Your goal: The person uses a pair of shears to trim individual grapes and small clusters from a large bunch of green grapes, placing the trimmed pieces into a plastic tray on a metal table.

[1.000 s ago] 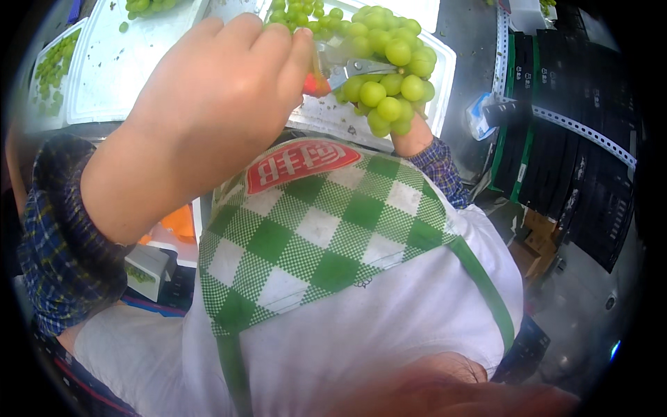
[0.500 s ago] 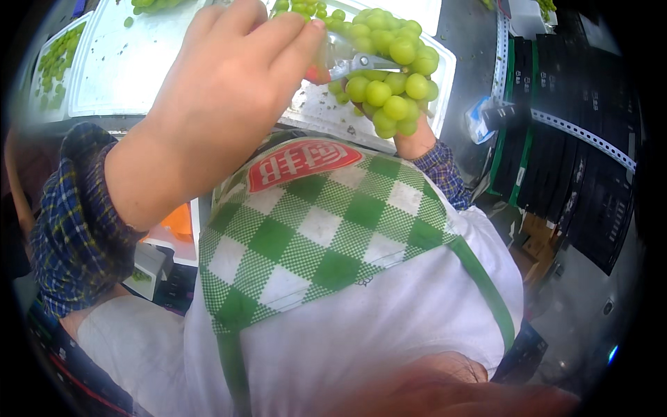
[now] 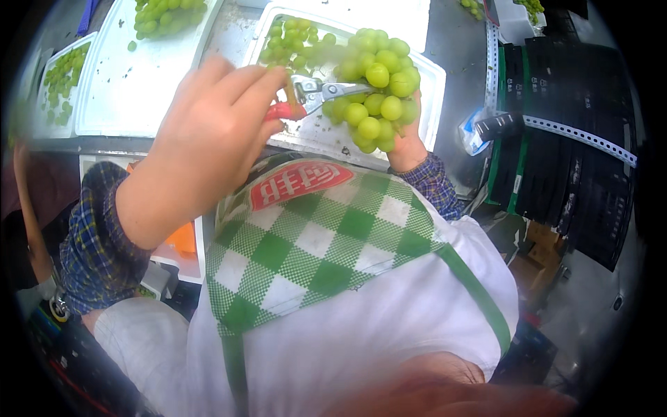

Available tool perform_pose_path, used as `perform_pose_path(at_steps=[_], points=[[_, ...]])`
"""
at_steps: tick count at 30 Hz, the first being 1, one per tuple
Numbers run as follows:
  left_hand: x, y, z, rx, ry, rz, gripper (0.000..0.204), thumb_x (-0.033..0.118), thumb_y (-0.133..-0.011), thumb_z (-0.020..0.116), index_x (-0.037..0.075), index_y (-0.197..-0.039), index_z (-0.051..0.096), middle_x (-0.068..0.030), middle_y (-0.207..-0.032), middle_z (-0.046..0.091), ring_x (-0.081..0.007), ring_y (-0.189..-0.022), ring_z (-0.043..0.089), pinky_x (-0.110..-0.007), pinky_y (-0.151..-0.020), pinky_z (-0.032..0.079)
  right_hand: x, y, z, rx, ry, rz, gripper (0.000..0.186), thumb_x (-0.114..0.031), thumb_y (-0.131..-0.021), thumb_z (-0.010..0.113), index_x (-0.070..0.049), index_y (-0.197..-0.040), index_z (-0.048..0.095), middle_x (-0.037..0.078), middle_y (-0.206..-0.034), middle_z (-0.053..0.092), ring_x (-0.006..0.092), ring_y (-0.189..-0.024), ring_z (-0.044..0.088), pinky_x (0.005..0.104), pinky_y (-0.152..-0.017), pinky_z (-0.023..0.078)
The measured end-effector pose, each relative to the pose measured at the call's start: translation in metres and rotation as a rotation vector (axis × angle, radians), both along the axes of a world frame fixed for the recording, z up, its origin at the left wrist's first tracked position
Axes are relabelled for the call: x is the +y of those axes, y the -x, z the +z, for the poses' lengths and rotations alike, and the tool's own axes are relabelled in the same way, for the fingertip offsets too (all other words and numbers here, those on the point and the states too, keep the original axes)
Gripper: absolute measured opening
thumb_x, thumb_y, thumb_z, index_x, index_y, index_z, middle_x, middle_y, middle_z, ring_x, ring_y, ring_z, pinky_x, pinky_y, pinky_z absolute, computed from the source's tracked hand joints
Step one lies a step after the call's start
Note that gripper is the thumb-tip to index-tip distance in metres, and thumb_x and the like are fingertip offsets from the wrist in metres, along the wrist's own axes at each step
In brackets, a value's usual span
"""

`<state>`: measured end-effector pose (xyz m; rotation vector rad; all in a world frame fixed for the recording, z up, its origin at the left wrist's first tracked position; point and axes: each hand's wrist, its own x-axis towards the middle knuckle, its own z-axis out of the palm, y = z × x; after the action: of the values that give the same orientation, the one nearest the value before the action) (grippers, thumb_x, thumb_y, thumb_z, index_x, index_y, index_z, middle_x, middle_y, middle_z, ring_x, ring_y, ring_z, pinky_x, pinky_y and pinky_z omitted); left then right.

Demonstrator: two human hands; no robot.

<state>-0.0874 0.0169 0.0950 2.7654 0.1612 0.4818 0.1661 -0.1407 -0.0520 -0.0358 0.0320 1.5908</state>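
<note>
My left hand (image 3: 205,142) grips small red-handled metal snips (image 3: 292,111), with the fingers curled round the handles. The blade tips reach into a bunch of green grapes (image 3: 375,125), partly hidden among the berries. My right hand (image 3: 405,149) holds that bunch from beneath and behind, its fingers mostly covered by the fruit. Both hands are over a white foam tray (image 3: 432,97), where smaller clusters of grapes (image 3: 288,42) lie toward the back.
More foam trays (image 3: 104,83) with grapes stand at left and behind on the metal table (image 3: 465,83). A co-worker's arm (image 3: 31,229) shows at the left edge. Stacked black crates (image 3: 583,194), a perforated metal bar (image 3: 570,132) and cardboard boxes (image 3: 535,264) are at the right.
My left hand and the snips have moved left and down in the picture. The grape bunch sits slightly lower and further left. More of the back trays shows.
</note>
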Motion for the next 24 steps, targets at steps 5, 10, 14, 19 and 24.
perform_pose_path(at_steps=[5, 10, 14, 19, 24], points=[[-0.008, 0.01, -0.003, 0.072, 0.136, 0.057, 0.047, 0.007, -0.08, 0.071, -0.007, -0.123, 0.057, -0.0199, -0.109, 0.064, -0.0337, -0.092, 0.058, -0.041, -0.082, 0.049, -0.002, -0.007, -0.004, -0.337, 0.22, -0.244, 0.07, -0.066, -0.097, 0.036, -0.011, -0.139, 0.047, 0.014, -0.136, 0.052, 0.0314, -0.122, 0.053, 0.0487, -0.105, 0.046], [-0.009, 0.008, -0.004, 0.065, 0.125, 0.074, 0.049, 0.007, -0.079, 0.071, -0.008, -0.124, 0.056, -0.02, -0.111, 0.063, -0.0339, -0.093, 0.058, -0.04, -0.083, 0.049, 0.002, -0.01, -0.003, -0.359, 0.24, -0.284, 0.07, -0.065, -0.098, 0.035, -0.011, -0.14, 0.046, 0.014, -0.138, 0.05, 0.0312, -0.124, 0.052, 0.0488, -0.106, 0.044], [-0.005, 0.005, -0.005, 0.023, 0.066, 0.055, 0.05, 0.006, -0.079, 0.071, -0.008, -0.124, 0.056, -0.0198, -0.111, 0.064, -0.0342, -0.093, 0.058, -0.041, -0.084, 0.049, 0.002, -0.011, -0.004, -0.29, 0.196, -0.249, 0.069, -0.065, -0.098, 0.035, -0.011, -0.141, 0.045, 0.014, -0.138, 0.05, 0.0315, -0.125, 0.051, 0.0494, -0.107, 0.044], [-0.004, 0.005, -0.005, 0.039, 0.152, 0.048, 0.047, 0.005, -0.078, 0.07, -0.007, -0.121, 0.057, -0.0196, -0.106, 0.064, -0.0348, -0.091, 0.058, -0.042, -0.081, 0.048, 0.001, -0.009, -0.003, -0.263, 0.175, -0.244, 0.069, -0.064, -0.098, 0.036, -0.011, -0.142, 0.044, 0.014, -0.141, 0.048, 0.0323, -0.13, 0.049, 0.0508, -0.109, 0.041], [0.001, 0.001, -0.003, 0.007, 0.144, 0.042, 0.043, 0.008, -0.078, 0.072, -0.006, -0.116, 0.058, -0.0192, -0.098, 0.063, -0.0355, -0.086, 0.057, -0.042, -0.078, 0.047, 0.01, -0.002, 0.009, -0.181, 0.042, -0.284, 0.069, -0.062, -0.099, 0.036, -0.013, -0.147, 0.039, 0.015, -0.148, 0.043, 0.0324, -0.135, 0.045, 0.0511, -0.114, 0.036]])
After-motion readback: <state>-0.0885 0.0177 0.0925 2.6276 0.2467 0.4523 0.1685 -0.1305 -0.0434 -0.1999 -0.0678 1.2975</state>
